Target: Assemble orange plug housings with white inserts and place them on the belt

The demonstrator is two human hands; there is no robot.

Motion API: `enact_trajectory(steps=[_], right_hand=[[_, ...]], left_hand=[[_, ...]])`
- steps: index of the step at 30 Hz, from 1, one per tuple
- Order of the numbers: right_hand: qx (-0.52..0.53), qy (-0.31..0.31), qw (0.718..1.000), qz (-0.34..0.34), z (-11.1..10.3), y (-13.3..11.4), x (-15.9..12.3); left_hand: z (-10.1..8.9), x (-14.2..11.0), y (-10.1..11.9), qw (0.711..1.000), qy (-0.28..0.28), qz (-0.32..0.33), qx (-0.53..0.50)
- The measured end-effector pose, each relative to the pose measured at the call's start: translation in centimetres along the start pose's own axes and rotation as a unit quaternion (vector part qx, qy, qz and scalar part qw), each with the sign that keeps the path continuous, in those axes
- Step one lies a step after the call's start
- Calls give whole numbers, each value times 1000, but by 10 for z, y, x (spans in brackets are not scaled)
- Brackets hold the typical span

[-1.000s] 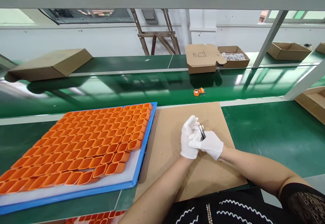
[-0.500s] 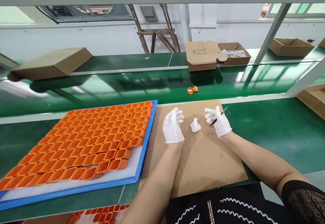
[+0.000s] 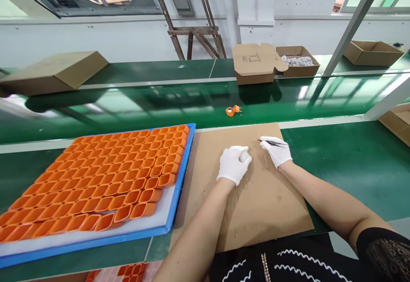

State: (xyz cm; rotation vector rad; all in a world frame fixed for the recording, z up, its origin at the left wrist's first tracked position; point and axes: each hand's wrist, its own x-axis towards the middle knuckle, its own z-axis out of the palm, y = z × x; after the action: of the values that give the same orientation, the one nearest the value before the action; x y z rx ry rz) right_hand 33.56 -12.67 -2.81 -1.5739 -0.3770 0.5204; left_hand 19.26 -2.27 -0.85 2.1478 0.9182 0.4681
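Tweezers (image 3: pixel 277 143) gripped in right hand (image 3: pixel 277 152); left hand (image 3: pixel 233 163) half-curled, contents unclear; cardboard sheet (image 3: pixel 265 209) beneath, white wall (image 3: pixel 128 39) beyond.

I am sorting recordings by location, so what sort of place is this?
Probably a factory assembly line: a glossy green belt, a blue-rimmed tray of orange plastic shells in rows, and a white-gloved right hand holding thin dark tweezers suggest it.

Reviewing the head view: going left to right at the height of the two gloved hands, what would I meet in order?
Blue tray of orange cups → left hand → right hand → cardboard box at the right edge.
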Motion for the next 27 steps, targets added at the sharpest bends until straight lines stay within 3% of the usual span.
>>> enact_trajectory(steps=[7,13,21,27], right_hand=[[-80,-49,996,-4,-3,10,9],[-135,-38,990,-4,1,1,3],[-121,-16,992,7,2,-5,0],[-146,-35,989,4,3,-9,0]], left_hand=[[-6,4,-9,996,7,-32,85],[-2,6,-10,994,-4,-30,101],[-1,7,-12,995,-13,-19,100],[-1,6,-10,993,-12,-18,115]])
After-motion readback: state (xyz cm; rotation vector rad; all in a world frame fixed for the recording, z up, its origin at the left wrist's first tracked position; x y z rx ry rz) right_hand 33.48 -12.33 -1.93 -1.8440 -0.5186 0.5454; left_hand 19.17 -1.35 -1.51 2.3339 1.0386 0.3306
